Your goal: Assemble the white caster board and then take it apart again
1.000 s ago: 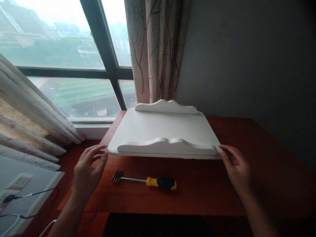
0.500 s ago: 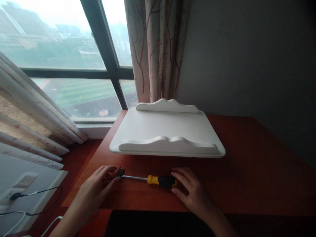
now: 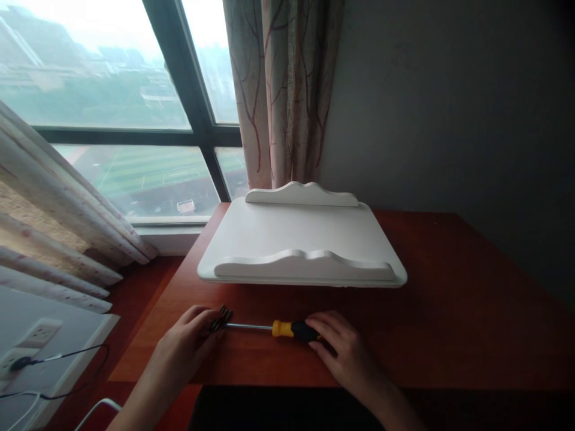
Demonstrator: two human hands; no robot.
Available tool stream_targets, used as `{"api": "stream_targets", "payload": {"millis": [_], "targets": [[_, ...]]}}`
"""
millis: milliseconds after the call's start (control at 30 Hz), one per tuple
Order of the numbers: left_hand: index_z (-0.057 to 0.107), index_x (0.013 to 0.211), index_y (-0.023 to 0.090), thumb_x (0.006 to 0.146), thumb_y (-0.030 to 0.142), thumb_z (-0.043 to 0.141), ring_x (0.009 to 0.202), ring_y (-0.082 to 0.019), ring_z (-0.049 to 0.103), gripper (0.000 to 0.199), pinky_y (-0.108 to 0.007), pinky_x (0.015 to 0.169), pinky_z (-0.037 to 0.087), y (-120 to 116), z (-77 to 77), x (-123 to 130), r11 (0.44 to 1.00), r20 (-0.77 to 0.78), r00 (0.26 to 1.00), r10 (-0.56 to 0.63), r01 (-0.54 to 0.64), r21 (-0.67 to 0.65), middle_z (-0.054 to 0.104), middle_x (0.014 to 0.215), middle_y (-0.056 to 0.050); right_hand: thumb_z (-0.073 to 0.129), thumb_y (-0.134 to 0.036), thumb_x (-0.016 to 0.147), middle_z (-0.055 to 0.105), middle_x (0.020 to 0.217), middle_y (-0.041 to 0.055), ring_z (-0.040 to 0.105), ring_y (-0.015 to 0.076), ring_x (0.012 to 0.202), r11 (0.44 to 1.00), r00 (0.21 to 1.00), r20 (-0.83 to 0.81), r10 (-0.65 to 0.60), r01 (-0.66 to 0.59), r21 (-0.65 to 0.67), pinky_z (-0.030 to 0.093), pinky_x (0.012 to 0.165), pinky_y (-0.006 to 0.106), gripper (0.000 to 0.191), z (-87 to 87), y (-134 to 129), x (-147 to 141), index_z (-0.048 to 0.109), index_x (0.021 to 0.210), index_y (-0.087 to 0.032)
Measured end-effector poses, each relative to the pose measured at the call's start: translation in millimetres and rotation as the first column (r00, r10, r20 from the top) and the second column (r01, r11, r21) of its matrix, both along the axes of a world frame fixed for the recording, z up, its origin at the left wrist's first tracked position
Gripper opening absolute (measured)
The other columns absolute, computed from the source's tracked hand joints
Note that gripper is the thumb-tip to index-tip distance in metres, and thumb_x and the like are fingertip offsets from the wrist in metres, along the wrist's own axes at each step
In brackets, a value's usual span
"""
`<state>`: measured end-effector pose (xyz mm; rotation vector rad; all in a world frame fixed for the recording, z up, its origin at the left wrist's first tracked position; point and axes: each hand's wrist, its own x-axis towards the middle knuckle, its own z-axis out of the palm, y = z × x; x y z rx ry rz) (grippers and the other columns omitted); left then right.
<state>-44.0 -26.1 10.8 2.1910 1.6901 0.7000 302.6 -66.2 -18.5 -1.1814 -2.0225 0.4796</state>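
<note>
A screwdriver [image 3: 282, 328] with a yellow and black handle and a steel shaft lies near the table's front, its tip pointing left. My right hand [image 3: 344, 347] is closed around the end of the black grip. At the tip, my left hand [image 3: 191, 341] pinches a small bundle of several dark metal screws [image 3: 223, 317] between thumb and fingers; the screws partly hide the tip. Just beyond both hands rests a white board [image 3: 300, 230] with two wavy-edged rails, one along its near side and one along its far side. What lies under the board is hidden.
The reddish-brown wooden table [image 3: 449, 335] extends to the right. Behind it are a grey wall [image 3: 440, 108] and a patterned curtain [image 3: 287, 90]. Left of the table stand a window [image 3: 135, 173] and a white panel with a wall socket [image 3: 42, 333] and cables.
My right hand has shifted slightly left and closed further over the handle. My left hand and the screws have moved a little right, and the screws have turned. The screwdriver has shifted slightly right.
</note>
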Motion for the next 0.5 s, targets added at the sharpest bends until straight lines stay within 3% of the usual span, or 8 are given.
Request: {"api": "stream_targets", "payload": {"millis": [500], "targets": [[0.074, 0.099, 0.026, 0.086, 0.043, 0.057, 0.070, -0.018, 0.073, 0.026, -0.023, 0.055, 0.053, -2.8, -2.2, 18.4, 0.997, -0.135, 0.988, 0.077, -0.077, 0.003, 0.072, 0.100, -0.004, 0.060, -0.016, 0.093, 0.070, 0.120, 0.0074, 0.068, 0.0233, 0.109, 0.999, 0.999, 0.011, -0.039, 0.039, 0.035, 0.059, 0.096, 0.041, 0.038, -1.8, -0.7, 11.3, 0.064, 0.129, -0.028]]}}
